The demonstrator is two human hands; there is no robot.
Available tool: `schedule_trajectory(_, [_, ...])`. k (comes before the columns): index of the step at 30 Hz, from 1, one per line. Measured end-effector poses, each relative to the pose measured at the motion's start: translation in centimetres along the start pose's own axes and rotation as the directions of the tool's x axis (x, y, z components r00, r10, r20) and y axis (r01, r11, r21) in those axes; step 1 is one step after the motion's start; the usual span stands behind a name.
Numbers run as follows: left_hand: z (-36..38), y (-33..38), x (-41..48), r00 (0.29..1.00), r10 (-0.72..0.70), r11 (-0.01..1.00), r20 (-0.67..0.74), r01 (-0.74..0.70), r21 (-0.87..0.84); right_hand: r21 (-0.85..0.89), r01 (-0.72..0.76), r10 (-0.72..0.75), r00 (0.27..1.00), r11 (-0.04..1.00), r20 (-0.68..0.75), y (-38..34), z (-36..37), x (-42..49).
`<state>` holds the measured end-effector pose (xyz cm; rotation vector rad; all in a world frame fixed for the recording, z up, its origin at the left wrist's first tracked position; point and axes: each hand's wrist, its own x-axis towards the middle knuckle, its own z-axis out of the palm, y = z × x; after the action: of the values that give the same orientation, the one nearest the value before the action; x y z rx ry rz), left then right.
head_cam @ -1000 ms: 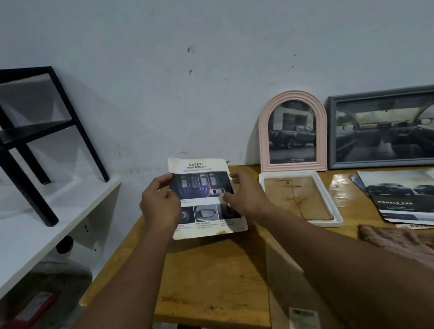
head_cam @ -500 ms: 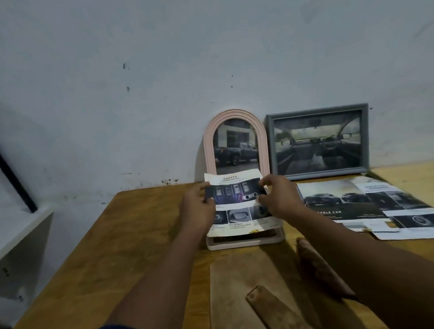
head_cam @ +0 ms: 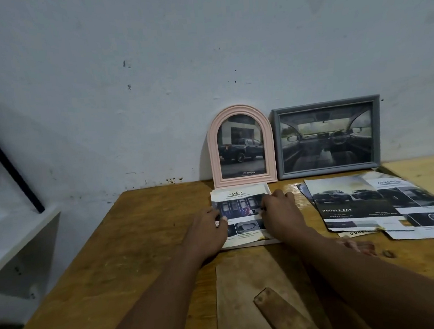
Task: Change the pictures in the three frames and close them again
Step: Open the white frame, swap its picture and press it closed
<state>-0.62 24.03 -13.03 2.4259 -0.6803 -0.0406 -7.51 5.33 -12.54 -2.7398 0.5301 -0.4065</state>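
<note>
Holding glossy rectangular print, left hand, right hand

frame leaning on wall at back of table, 2nd frame just R of it, sheet flat in front of 1st, L hand & R hand holding its sides, brochures to R, board nearer front edge, shelf L of table
</note>
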Motion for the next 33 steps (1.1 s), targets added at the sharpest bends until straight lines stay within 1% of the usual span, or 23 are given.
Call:
schedule_trajectory(2, [-0.1,0.3,-0.2,0.997,0.002,0.994,0.072,-0.010,0.110,0.006,-0.008,0.008,1.000,1.000,0.008,0.1,0.1,0.3])
schedule_trajectory(4, [-0.2,0.4,-0.2,0.996,-0.006,0.987,0.090,-0.009,0.163,0.004,0.000,0.000,1.000,1.000,0.025,0.3,0.1,0.4])
schedule_trajectory(10, [0.1,-0.1,0.1,0.991,0.028,0.976,0.128,-0.055,0.212,-0.074,0.036,-0.031,0.997,0.997,0.065,0.6,-0.3,0.4])
schedule_trajectory(12, [0.2,-0.3,0.3,0.991,0.030,0.972,0.134,-0.060,0.228,-0.082,0.040,-0.035,0.997,0.996,0.063,0.7,-0.2,0.2])
schedule_trajectory(16, [0.0,-0.5,0.5,0.987,0.037,0.980,0.156,-0.067,0.187,-0.076,0.052,-0.047,0.997,0.996,0.065,0.7,-0.2,0.0])
schedule_trajectory(18, [0.2,-0.6,0.6,0.984,0.040,0.974,0.171,-0.077,0.212,-0.066,0.044,-0.040,0.997,0.997,0.071,0.6,-0.2,0.0])
schedule_trajectory(20, [0.5,-0.7,0.5,0.986,0.037,0.972,0.165,-0.073,0.224,-0.051,0.031,-0.028,0.997,0.998,0.069,0.7,-0.3,0.0])
schedule_trajectory(23, [1.0,-1.0,0.4,0.993,0.038,0.988,0.114,-0.054,0.144,-0.028,0.020,-0.018,0.998,0.999,0.058,0.8,-0.6,-0.1])
schedule_trajectory(27, [1.0,-1.2,-0.1,0.997,0.059,0.996,0.049,-0.062,0.059,-0.013,0.021,-0.020,0.996,1.000,0.088,1.5,-2.0,0.0])
schedule_trajectory(31, [1.2,-1.2,-0.5,0.998,0.054,0.998,0.014,-0.055,0.039,0.028,0.006,-0.010,0.992,1.000,0.124,2.3,-3.8,-0.4])
schedule_trajectory(33, [1.3,-1.1,-0.8,0.997,0.074,0.996,-0.005,-0.073,0.049,0.034,-0.013,0.008,0.989,0.999,0.145,3.0,-4.7,-0.8])
